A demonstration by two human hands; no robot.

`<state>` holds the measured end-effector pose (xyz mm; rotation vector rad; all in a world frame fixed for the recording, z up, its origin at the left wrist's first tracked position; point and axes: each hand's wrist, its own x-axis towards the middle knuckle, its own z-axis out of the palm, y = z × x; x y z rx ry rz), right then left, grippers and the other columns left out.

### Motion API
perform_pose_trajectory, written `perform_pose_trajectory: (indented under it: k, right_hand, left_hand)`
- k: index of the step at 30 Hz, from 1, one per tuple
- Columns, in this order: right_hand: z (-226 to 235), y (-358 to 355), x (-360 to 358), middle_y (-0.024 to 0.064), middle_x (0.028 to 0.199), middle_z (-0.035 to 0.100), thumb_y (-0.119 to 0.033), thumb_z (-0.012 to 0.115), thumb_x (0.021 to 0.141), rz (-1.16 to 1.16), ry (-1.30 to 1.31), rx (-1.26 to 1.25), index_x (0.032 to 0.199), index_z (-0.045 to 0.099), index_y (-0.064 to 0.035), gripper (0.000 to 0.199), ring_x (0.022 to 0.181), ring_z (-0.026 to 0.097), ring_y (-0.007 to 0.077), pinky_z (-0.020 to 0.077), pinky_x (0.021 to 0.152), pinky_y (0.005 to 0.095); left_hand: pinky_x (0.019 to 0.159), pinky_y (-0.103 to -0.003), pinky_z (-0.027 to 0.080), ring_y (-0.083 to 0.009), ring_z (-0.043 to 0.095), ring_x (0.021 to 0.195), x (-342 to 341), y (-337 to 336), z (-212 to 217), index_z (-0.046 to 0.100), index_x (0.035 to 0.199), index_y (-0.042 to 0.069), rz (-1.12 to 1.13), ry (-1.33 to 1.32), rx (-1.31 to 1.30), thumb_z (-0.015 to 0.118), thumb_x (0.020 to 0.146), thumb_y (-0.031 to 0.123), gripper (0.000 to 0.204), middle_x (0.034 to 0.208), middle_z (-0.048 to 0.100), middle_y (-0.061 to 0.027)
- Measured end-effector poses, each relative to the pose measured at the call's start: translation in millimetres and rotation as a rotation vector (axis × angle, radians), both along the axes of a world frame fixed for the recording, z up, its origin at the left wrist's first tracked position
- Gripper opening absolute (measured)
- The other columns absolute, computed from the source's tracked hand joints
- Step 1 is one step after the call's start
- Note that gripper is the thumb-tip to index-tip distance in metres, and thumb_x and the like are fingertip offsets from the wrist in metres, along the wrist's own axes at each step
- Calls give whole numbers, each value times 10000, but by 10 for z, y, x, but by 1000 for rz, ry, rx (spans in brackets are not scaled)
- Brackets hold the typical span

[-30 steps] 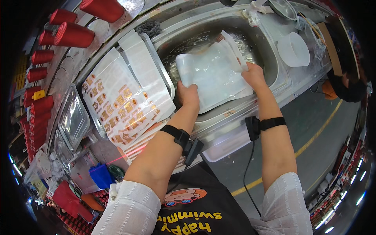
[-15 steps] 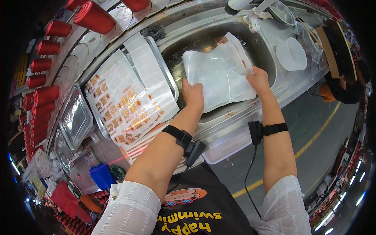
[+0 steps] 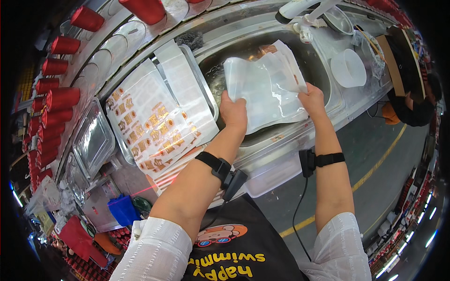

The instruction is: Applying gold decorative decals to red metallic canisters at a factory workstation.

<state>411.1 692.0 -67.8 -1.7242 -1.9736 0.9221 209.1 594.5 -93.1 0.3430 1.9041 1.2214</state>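
Note:
Both my hands hold a small stack of wet, translucent white sheets [image 3: 262, 93] spread over a metal sink [image 3: 326, 70] with water in it. My left hand [image 3: 234, 111] is closed on the stack's near left edge, thumb on top. At the right edge, my right hand [image 3: 312, 99] pinches the sheets between thumb and fingers. Their far corner curls up and shows a brownish-gold print. Left of the sink, more white sheets with gold and orange printed motifs [image 3: 157, 124] lie overlapping on a metal tray [image 3: 199, 70].
Several red tapered cups [image 3: 87, 18] stand along the left on round clear discs. A faucet [image 3: 304, 33] reaches over the sink's far side. To its right are a white bowl [image 3: 348, 65] and a cardboard box [image 3: 393, 65]. Empty metal trays [image 3: 93, 140] lean at left.
The red cups have travelled along their row toward the far side. My hands still grip the sheets, whose upper left part has shifted slightly; the whole view has moved a little.

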Motion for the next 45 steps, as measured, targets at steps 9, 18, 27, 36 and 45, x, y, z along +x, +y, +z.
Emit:
perform_pose_trajectory:
  k: [9,18,27,36,45]
  right_hand:
    - [170,-71,48,176,854,661,-44,530,715,-49,33,-47,1017,649,-21,325,761,637,275,486,716,338]
    - [244,-118,186,-6,792,642,14,534,749,-96,102,21,1027,654,-12,304,648,533,60,440,597,226]
    - [517,-213,93,24,842,664,14,536,746,-106,88,-8,1039,654,-19,318,710,582,75,463,633,230]
    - [855,-429,-95,103,869,676,-40,526,722,-136,67,-69,1050,664,-46,356,781,610,167,477,725,298]
    - [1314,-807,-856,48,854,660,-27,529,748,-36,20,-46,1041,646,-3,317,769,581,110,464,701,262]
  left_hand:
    - [774,-375,462,-320,612,810,-22,2,46,556,1052,20,0,-32,90,539,702,80,355,882,638,-172]
    - [798,-384,454,-339,608,857,-64,-14,357,565,1033,19,-53,-10,97,536,695,82,345,919,637,-180]
    - [788,-388,459,-328,614,859,-202,-71,618,578,1011,32,-54,-63,96,559,685,77,329,907,638,-166]
    - [817,-403,461,-363,608,920,-417,-178,763,584,1042,48,-86,-116,73,562,691,91,355,963,645,-182]
    - [794,-381,473,-306,604,900,-1281,-703,1162,545,1089,11,-76,-102,169,566,694,51,397,968,629,-171]
